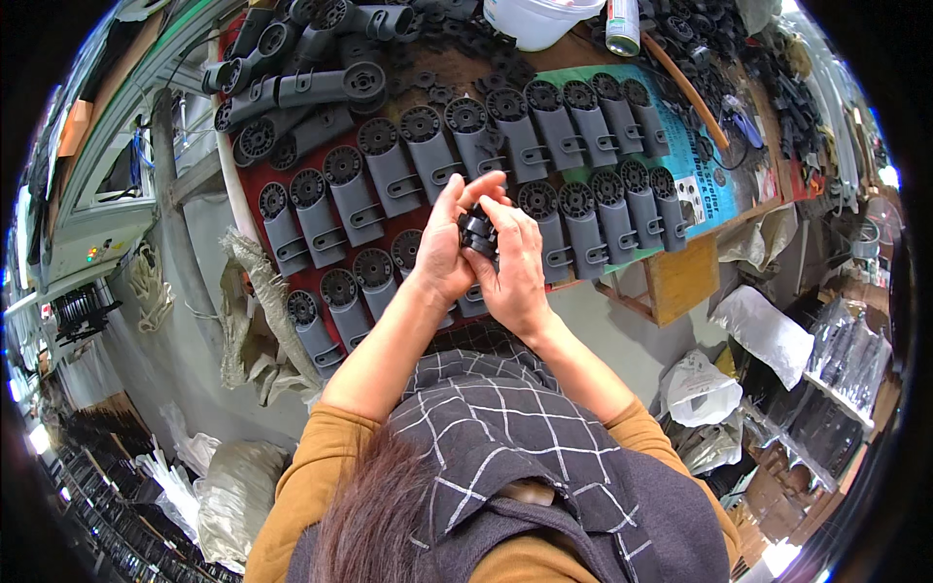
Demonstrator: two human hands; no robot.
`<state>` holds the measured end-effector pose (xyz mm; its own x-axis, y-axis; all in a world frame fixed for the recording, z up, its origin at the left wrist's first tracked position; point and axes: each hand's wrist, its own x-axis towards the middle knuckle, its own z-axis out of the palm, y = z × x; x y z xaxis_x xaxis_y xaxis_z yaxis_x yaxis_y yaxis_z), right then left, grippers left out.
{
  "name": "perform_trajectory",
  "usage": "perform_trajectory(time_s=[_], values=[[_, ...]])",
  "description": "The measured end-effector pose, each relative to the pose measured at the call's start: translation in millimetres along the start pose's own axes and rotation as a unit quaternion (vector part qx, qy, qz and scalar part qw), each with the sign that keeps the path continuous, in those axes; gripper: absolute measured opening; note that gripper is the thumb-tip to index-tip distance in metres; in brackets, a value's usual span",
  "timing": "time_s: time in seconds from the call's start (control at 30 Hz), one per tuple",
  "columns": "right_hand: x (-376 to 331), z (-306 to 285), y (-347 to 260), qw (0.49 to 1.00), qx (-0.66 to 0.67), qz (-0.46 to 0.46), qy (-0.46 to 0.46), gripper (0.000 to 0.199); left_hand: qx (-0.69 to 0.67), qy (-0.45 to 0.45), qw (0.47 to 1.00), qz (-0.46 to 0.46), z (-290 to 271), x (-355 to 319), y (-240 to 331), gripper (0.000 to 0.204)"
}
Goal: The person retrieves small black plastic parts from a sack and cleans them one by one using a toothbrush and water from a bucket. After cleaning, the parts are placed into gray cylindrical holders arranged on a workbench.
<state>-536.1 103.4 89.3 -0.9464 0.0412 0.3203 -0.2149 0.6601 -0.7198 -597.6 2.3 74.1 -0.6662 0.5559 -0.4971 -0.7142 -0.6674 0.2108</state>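
Observation:
Just over the near edge of the workbench, my left hand (446, 250) and my right hand (520, 267) meet around a few small black round plastic parts (478, 231). The fingers of both are curled against these parts, partly hiding them, so their exact number is not plain. Beyond and beside my hands, grey tubular plastic housings (399, 182) with round black spoked ends stand in two rows. More housings (341, 290) of the same kind lie nearer on the left, some of them covered by my left forearm.
Loose grey housings (316, 87) are piled at the far left of the bench. At the back stand a white tub (540, 21) and a spray can (623, 27), with small black parts (705, 44) heaped farther right. White plastic bags (702, 389) lie below on the right.

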Motion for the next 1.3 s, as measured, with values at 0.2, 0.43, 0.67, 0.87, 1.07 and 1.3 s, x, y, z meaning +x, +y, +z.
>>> perform_trajectory(time_s=[0.2, 0.43, 0.67, 0.87, 1.07, 1.3], values=[[-4, -24, 0, 0.997, -0.056, -0.045, -0.013, 0.065, 0.19, 0.049, 0.979, -0.054, 13, -10, -2, 0.061], [-5, -40, 3, 0.995, -0.088, -0.037, -0.022, 0.071, 0.154, 0.039, 0.984, -0.073, 26, -17, -8, 0.051], [-3, -41, 2, 0.988, -0.15, -0.036, -0.02, 0.095, 0.313, 0.069, 0.946, 0.041, 33, -14, -27, 0.042], [-10, -45, 2, 0.983, -0.184, 0.013, 0.025, 0.08, 0.31, 0.123, 0.942, 0.035, 39, -15, -23, 0.05], [-13, -40, 3, 0.949, -0.31, -0.003, -0.05, 0.065, 0.337, 0.112, 0.935, 0.027, 30, -4, -32, 0.039], [-11, -38, 10, 0.979, -0.199, 0.013, -0.039, 0.063, 0.276, 0.13, 0.952, -0.004, 26, 2, -34, 0.043]])
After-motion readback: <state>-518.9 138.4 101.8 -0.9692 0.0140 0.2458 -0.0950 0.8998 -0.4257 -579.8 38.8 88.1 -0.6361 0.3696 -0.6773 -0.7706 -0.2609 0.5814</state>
